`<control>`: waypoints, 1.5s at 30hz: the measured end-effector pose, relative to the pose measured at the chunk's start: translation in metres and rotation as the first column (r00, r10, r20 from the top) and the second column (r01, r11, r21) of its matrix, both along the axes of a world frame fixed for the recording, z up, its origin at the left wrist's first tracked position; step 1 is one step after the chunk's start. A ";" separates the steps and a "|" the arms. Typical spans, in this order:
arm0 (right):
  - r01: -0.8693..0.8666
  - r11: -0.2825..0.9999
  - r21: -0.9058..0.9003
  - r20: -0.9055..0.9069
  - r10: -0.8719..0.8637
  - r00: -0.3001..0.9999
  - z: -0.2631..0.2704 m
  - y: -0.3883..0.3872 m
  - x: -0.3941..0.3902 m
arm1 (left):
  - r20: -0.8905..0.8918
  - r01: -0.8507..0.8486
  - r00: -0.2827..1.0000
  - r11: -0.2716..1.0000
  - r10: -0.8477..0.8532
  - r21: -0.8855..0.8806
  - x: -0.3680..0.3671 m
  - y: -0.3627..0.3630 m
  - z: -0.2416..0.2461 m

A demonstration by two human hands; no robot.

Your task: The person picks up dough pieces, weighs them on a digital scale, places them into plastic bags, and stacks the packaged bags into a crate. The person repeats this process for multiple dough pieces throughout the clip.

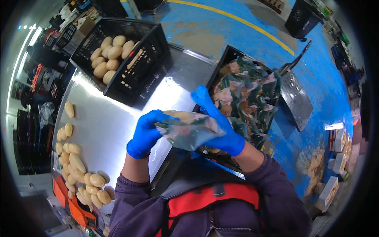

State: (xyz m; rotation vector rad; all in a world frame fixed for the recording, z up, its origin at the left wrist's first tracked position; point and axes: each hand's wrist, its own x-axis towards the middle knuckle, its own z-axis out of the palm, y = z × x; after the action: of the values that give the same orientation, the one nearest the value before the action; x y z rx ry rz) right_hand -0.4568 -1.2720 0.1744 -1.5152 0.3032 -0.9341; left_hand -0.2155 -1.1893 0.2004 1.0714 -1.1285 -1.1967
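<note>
A printed plastic bag [189, 130] with a green and pinkish pattern is between my gloved hands, in front of my chest. My left hand [148, 130], in a blue glove, grips the bag's left end. At its right side my right hand [220, 127], also blue-gloved, touches the bag with thumb and fingers spread. Just beyond the right hand, a black crate [213, 69] holds many bags [245, 94] of the same pattern. Whether the held bag contains anything is hard to tell. Pale peeled potatoes [88, 186] lie loose along the left side of the steel table [103, 127].
A black plastic crate [136, 71] of larger pale potatoes [115, 52] stands on the table's far part. Orange plastic tools or holders [77, 211] lie at the lower left. A metal platform [296, 100] stands right of the bag crate. A dark wheeled bin [302, 19] is on the blue floor.
</note>
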 end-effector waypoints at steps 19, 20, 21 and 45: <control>0.580 0.529 0.619 0.258 -0.835 0.486 -0.077 -0.187 -0.115 | 0.583 0.395 0.725 0.915 -0.367 0.085 -0.126 -0.031 -0.166; 0.675 0.400 0.620 0.191 -0.912 0.364 -0.078 -0.194 -0.109 | 0.767 0.451 0.536 0.887 -0.354 0.094 -0.130 -0.030 -0.173; 0.713 0.349 0.608 0.132 -0.930 0.342 -0.083 -0.199 -0.108 | 0.764 0.458 0.541 0.885 -0.353 0.085 -0.130 -0.028 -0.180; 0.817 0.575 0.041 -0.694 -0.572 0.438 -0.213 -0.207 -0.130 | 0.470 0.301 0.814 0.940 -0.341 0.161 -0.103 -0.010 -0.159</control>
State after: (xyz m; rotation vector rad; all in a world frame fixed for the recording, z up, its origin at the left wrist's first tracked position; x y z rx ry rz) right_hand -0.5865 -1.4786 -0.0389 -1.2594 1.6591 -0.8956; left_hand -0.3181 -1.1992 0.0410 1.3294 -1.7279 -1.2707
